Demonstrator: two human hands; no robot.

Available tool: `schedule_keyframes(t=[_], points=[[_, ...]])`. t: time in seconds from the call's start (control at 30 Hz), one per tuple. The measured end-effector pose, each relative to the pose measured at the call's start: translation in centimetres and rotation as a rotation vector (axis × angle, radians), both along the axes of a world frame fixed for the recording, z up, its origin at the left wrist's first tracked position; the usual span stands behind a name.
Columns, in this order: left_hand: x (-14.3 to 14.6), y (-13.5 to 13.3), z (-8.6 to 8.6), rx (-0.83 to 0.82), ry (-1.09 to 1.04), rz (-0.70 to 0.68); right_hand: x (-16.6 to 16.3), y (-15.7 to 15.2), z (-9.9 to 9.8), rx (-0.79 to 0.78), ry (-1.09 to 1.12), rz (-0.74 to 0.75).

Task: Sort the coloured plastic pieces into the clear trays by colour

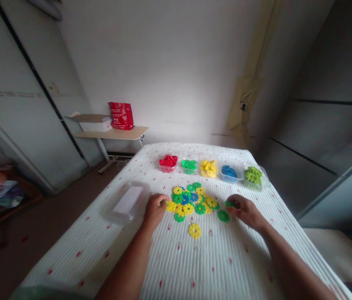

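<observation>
A loose pile of flat snowflake discs [193, 198], yellow, green and blue, lies on a white bedspread [194, 258]. My left hand [155, 207] rests at the pile's left edge, fingers curled, its fingertips against a yellow disc [170, 206]. At the pile's right edge, my right hand [245, 210] has its fingers pinched on a green disc [229, 203]. Another green disc [223, 215] lies just left of that hand. One yellow disc [194, 230] lies apart, nearer to me.
Beyond the pile, clear tubs stand in a row with sorted discs: red [168, 162], green [189, 165], yellow [208, 168], blue [229, 172] and light green [253, 176]. A clear plastic lid [128, 201] lies left of my left hand. A small side table [113, 134] stands past the bed.
</observation>
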State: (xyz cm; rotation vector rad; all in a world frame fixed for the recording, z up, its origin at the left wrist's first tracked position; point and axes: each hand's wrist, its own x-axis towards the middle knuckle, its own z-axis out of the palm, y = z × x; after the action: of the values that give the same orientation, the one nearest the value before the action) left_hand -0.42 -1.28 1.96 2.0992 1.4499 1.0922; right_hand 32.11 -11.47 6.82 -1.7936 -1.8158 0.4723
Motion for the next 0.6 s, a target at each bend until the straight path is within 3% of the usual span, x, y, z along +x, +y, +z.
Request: schedule_keyframes(t=[0.13,0.33,0.43,0.6], points=[[0.0,0.0,0.0,0.006,0.018,-0.005,-1.6,-0.1,-0.9,-0.089,-0.238,0.106],[0.0,0.0,0.0,0.014,0.021,0.001,-2.9,0.0,-1.3,-0.130,-0.401,0.096],[0.1,-0.1,0.2,0.012,0.011,-0.004,-2.8,0.1,-0.8,-0.136,-0.405,0.086],[0.4,0.0,0.0,0.013,0.038,0.015,-2.0,0.7,1.0,-0.120,-0.224,0.229]])
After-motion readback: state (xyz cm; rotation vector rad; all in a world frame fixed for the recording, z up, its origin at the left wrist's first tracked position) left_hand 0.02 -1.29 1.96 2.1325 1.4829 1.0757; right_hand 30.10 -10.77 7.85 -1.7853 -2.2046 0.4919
